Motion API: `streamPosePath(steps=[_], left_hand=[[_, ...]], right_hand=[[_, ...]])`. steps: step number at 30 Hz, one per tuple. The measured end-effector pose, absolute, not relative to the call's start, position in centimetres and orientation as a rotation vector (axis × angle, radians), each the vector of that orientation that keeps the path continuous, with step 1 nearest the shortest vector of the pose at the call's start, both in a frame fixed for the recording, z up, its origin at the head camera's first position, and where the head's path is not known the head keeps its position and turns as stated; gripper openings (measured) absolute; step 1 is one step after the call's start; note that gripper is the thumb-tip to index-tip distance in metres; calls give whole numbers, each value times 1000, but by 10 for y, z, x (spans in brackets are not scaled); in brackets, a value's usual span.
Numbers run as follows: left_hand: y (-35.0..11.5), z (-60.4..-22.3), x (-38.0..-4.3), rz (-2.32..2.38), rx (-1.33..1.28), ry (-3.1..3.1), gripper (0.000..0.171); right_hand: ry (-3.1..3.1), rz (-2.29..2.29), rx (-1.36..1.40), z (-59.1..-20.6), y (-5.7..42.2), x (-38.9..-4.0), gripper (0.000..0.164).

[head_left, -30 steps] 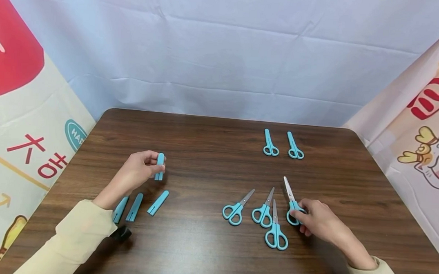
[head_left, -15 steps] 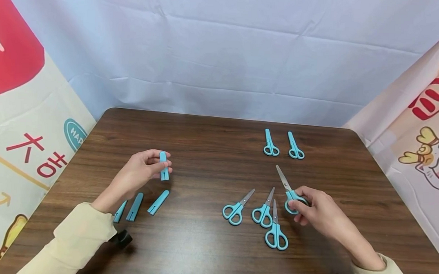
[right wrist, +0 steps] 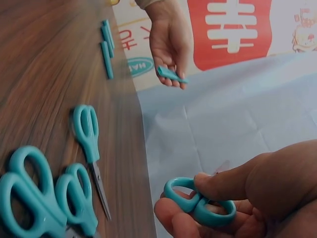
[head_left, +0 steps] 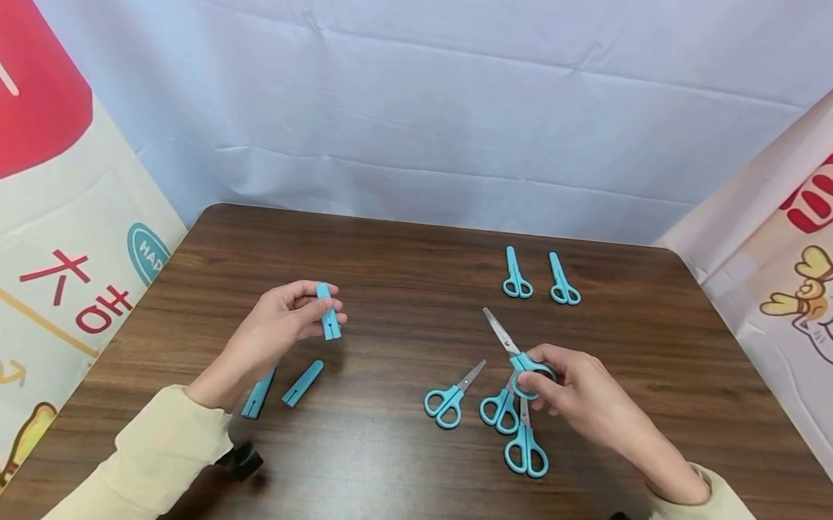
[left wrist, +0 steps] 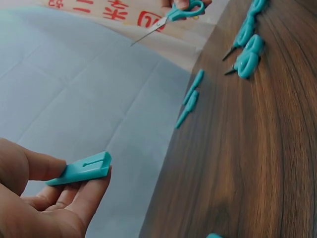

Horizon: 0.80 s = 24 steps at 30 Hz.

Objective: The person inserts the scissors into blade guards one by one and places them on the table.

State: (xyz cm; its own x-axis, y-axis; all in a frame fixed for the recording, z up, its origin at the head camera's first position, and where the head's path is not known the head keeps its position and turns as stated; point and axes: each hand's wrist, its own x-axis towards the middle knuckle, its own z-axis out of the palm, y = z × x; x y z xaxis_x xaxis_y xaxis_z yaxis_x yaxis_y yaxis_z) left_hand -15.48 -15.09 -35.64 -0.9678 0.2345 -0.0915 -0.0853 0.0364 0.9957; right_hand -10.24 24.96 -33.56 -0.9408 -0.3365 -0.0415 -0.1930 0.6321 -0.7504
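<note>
My left hand (head_left: 270, 327) pinches a light-blue plastic scissors sheath (head_left: 328, 314) between thumb and fingers, above the table. In the left wrist view the slotted end of the sheath (left wrist: 91, 168) points away from the palm. My right hand (head_left: 585, 391) holds a pair of scissors (head_left: 502, 332) by its blue handles, the bare blades slanting up and left. In the right wrist view the thumb presses the handle loops (right wrist: 190, 198) against the fingers. Between the two hands is a gap. Under the right hand, bare scissors (head_left: 499, 411) and another pair (head_left: 527, 451) lie close together.
Another bare pair of scissors (head_left: 445, 405) lies left of those. Loose sheaths (head_left: 302, 383) lie near the left forearm, one hidden from the head view by it. Two sheathed scissors (head_left: 517, 274) lie toward the far edge of the brown table (head_left: 380, 460). Cloth hangs behind.
The right hand has lifted its scissors and carried them left, the blades turning from nearly upright to slanting left. The left hand has moved slightly right with the sheath, its slotted end swinging right.
</note>
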Motion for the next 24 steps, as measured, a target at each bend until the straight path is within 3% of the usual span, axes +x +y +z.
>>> streamPosePath(steps=[24], left_hand=[[-117, -351, -149, 2390, 94, 1715, 35]], right_hand=[[2525, -1152, -639, -338, 199, -106, 6]])
